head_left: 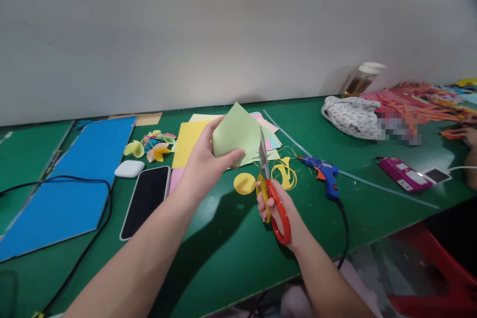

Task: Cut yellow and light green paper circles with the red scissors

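Observation:
My left hand (204,161) grips a pale green sheet of paper (237,131), thumb in front and fingers hidden behind it. Red and yellow scissors (278,208) are in my right hand (286,208), its fingers through the handles. The blades (263,151) point upward at the right edge of the green sheet; whether they touch the paper is hard to tell. Below the sheet, a yellow paper circle (244,184) lies on the table. Curly yellow offcuts (285,174) are right of the blades. Behind my left hand is a stack with yellow paper (185,144).
A blue glue gun (326,174) with a black cord lies to the right, near clear glue sticks. Left are a phone (146,202), a white earbud case (129,169), paper flowers (152,146) and a blue board (80,174). Another person's hand (467,136) is at far right.

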Demonstrator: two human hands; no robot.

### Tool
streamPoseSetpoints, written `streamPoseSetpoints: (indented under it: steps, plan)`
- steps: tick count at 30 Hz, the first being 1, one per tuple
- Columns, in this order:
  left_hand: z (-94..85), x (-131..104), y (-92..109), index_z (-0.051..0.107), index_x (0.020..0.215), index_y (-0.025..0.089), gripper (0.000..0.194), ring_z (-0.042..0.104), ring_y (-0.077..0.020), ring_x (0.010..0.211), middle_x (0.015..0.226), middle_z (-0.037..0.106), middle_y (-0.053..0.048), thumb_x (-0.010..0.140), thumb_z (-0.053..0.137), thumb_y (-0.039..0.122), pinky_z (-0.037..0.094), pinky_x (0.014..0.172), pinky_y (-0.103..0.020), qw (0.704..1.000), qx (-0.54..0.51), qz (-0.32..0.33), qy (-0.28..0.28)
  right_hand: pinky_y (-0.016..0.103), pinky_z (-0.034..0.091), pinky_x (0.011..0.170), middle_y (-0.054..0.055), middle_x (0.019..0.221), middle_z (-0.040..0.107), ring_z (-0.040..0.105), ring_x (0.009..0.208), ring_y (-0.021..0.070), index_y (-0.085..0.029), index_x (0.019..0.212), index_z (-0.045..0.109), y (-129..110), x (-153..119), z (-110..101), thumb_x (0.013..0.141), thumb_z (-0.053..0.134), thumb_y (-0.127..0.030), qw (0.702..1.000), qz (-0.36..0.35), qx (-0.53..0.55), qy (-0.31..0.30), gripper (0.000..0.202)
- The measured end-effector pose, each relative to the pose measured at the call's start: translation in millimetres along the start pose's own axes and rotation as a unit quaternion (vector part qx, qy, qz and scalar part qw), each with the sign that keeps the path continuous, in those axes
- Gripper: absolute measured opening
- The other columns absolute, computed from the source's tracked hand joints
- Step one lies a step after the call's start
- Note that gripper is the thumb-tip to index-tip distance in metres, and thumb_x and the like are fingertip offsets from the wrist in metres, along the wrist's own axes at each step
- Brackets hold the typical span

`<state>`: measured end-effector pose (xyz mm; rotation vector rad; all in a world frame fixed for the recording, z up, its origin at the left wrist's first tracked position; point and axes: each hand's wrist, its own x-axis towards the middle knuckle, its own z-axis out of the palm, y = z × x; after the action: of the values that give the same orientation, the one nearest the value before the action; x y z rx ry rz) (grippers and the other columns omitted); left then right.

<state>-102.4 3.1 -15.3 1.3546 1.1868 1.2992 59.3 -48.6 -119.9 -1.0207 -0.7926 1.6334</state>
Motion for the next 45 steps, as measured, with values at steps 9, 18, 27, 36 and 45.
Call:
streamPoseSetpoints:
  steps: [9,18,27,36,45]
  plan:
    - [-8.4,2.8,4.1,0.031,0.150,0.026,0.094,0.069,-0.0171,0.074,0.078,0.066,0.001,0.069,0.078,0.023,0.064,0.070,-0.031,0.997,-0.005,0.014,0.076,0.016,0.030,0.037,-0.011,0.050,0.048,0.037,0.036,0.0045,-0.022,0.087,0.057,-13.7,-9.2,8.1,0.063,0.075,-0.036,1.000,0.026,0.000,0.012,0.033]
    - [-2.4,-2.8,5.2,0.032,0.149,0.026,0.087,0.066,-0.0149,0.063,0.066,0.063,0.005,0.073,0.074,0.023,0.064,0.067,-0.032,0.998,0.027,0.043,0.041,0.021,0.036,0.049,-0.006,0.063,0.055,0.044,0.050,0.0078,-0.022,0.098,0.058,-19.3,-15.1,8.0,0.055,0.085,-0.050,0.999,-0.016,-0.031,-0.013,0.058]
    - [-6.5,-3.6,4.4,0.034,0.149,0.029,0.084,0.066,-0.0154,0.060,0.068,0.066,0.003,0.074,0.073,0.023,0.062,0.064,-0.032,0.997,0.048,0.052,0.028,0.022,0.034,0.047,-0.005,0.061,0.055,0.043,0.047,0.0081,-0.021,0.094,0.061,-21.1,-16.5,7.1,0.065,0.075,-0.061,1.000,0.004,0.004,0.003,0.052]
    - [-6.5,-1.1,4.2,0.033,0.149,0.026,0.083,0.068,-0.0158,0.072,0.072,0.066,0.003,0.076,0.072,0.026,0.063,0.073,-0.032,0.995,0.024,0.050,0.083,0.018,0.026,0.036,-0.008,0.050,0.049,0.036,0.036,0.0063,-0.022,0.085,0.058,-14.2,-9.3,8.1,0.070,0.067,-0.043,0.999,0.033,0.015,0.010,0.027]
    - [-4.8,-3.3,3.6,0.030,0.151,0.030,0.093,0.068,-0.0169,0.061,0.071,0.066,0.002,0.070,0.076,0.022,0.060,0.059,-0.029,0.998,0.044,0.040,0.014,0.021,0.033,0.045,-0.006,0.057,0.056,0.043,0.045,0.0073,-0.021,0.095,0.062,-16.4,-8.7,6.4,0.041,0.087,-0.057,1.000,0.012,-0.014,0.017,0.069]
